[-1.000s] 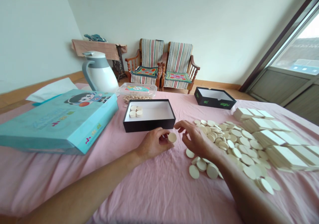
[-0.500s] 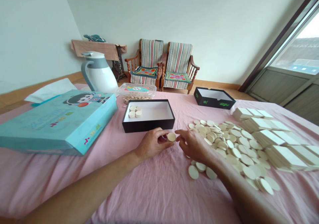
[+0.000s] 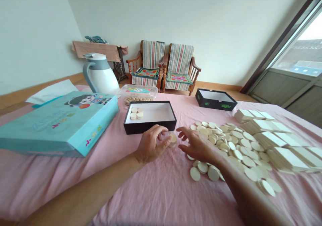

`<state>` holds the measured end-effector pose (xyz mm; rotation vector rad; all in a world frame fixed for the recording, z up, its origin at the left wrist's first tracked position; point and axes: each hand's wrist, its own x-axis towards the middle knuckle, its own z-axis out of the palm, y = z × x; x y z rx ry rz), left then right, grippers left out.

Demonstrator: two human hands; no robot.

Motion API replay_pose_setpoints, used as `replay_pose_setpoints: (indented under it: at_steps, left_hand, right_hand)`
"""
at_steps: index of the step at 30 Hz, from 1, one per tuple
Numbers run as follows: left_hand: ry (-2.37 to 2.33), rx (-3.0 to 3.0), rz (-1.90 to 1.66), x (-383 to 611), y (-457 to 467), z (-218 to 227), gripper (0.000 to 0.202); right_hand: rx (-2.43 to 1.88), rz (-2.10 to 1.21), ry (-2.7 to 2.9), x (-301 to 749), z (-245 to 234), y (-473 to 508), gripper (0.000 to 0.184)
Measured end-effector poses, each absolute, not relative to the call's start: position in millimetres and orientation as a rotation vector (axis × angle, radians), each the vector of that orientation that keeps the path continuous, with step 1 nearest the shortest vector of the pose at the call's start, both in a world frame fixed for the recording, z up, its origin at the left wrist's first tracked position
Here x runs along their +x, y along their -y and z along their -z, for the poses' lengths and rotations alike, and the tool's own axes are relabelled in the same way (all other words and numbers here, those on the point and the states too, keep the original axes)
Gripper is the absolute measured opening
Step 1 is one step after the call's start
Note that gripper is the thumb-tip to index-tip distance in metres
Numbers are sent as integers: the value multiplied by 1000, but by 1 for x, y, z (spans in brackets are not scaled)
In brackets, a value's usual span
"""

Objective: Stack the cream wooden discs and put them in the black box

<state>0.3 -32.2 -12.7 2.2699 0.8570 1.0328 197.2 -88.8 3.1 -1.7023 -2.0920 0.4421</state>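
- Leftward, a big flat-sided turquoise box (image 3: 57, 118) with a smooth printed surface shows a cartoon figure holding an orange ball; its pink, yellow and green characters are too soft to read.
- Behind it stands one glossy white jug (image 3: 104, 76) with a grey collar and handle.
- Next, a clear plastic container (image 3: 138, 92) bears one colourful label above many small beige pieces.
- Just in front, one shallow black box (image 3: 136, 128), lined smooth white, holds four short round stacks (image 3: 136, 113), two by two, at its left end.
- Before that box, the left hand (image 3: 152, 145) is curved, its thumb apart from the fingers.
- Between the hands, a small stack of discs (image 3: 173, 139) sits on the wrinkled pink cloth (image 3: 151, 192) (blurred, so its discs cannot be counted); whether the left thumb touches it, I cannot tell.
- The right hand (image 3: 195, 144) is loosely bent, thumb and fingers apart, close to the stack.
- Farther back, a second black box (image 3: 215, 105) carries green lettering, illegible, and a notched front edge.
- A loose pile (image 3: 241, 142) of thin, pale, wood-like discs spreads rightward, too many overlapping to count.
- Rightmost, rectangular stacks (image 3: 284, 152) of thin pale pieces stand in four rows, three stacks in the back one.
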Motion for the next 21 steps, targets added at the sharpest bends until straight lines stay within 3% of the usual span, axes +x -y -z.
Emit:
replay_pose_setpoints:
  at_steps: [6, 14, 21]
  left_hand:
    - [-862, 2040, -1217, -4, 31, 13, 39]
    - [-858, 1892, -1216, -2, 25, 18, 39]
    - [-851, 1914, -1197, -2, 25, 19, 38]
  right_hand:
    - [-1634, -332, 2351, 167, -13, 83, 55]
    - [-1704, -152, 2546, 155, -6, 69, 26]
    - [-1646, -63, 2653, 155, -6, 68, 22]
